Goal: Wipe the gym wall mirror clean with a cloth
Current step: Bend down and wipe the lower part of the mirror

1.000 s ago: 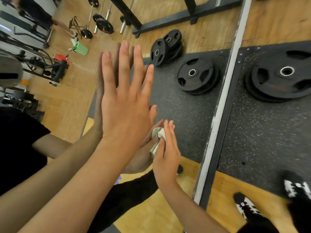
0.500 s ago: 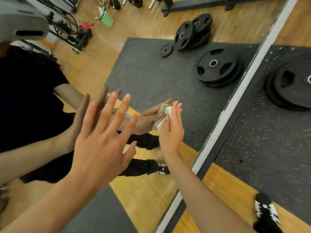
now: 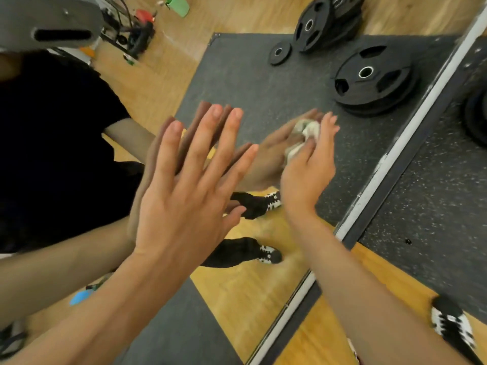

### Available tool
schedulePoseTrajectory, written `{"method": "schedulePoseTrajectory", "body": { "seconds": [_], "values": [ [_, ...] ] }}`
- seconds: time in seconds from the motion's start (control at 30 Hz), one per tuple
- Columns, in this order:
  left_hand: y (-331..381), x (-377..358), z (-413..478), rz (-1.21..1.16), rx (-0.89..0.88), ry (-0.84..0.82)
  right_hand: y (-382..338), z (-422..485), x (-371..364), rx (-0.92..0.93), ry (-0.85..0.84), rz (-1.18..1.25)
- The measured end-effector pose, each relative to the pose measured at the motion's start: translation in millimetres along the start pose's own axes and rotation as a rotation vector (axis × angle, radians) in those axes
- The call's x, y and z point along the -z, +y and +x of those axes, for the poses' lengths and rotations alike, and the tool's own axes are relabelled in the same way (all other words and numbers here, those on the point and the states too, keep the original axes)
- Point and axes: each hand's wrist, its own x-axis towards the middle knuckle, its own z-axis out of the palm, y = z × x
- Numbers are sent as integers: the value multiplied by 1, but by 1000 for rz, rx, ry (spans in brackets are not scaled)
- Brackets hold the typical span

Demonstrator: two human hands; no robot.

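Observation:
The wall mirror (image 3: 253,83) fills most of the view and ends at a white bottom edge (image 3: 395,154) running diagonally. My left hand (image 3: 189,185) lies flat against the glass with straight, spread fingers. My right hand (image 3: 308,167) presses a crumpled pale cloth (image 3: 303,138) against the glass, fingers mostly straight over it. The cloth shows between my fingers and their reflection. Both hands meet their own reflections in the mirror.
The glass reflects black weight plates (image 3: 369,77), a dark rubber mat, wood floor, a green bottle (image 3: 179,3) and gym equipment. To the right of the mirror edge lies the real mat (image 3: 434,193) with a plate (image 3: 477,114). My shoe (image 3: 453,325) stands at lower right.
My left hand dropped from high on the glass and then moved right, closer to my right hand. My right hand with the cloth slid up and to the right across the glass.

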Motion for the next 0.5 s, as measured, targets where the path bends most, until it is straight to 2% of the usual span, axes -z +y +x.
{"method": "schedulePoseTrajectory", "body": {
  "seconds": [0.1, 0.17, 0.27, 0.33, 0.43, 0.5],
  "values": [
    [0, -1, -2, 27, 3, 8, -16, 86, -13, -70, 83, -6],
    [-1, -2, -2, 29, 12, 29, -17, 83, -11, -33, 75, -3],
    [0, -3, -2, 40, 10, 34, 1, 2, -4, 74, 22, 4],
    [-1, -5, 0, -11, 5, 56, 23, -72, 6, 91, -90, -19],
    [-2, -6, -1, -22, -3, 41, 55, -156, 32, 46, -320, -99],
    [-1, -4, -2, -3, -3, 48, 62, -159, 43, -5, -352, -131]
  ]
}}
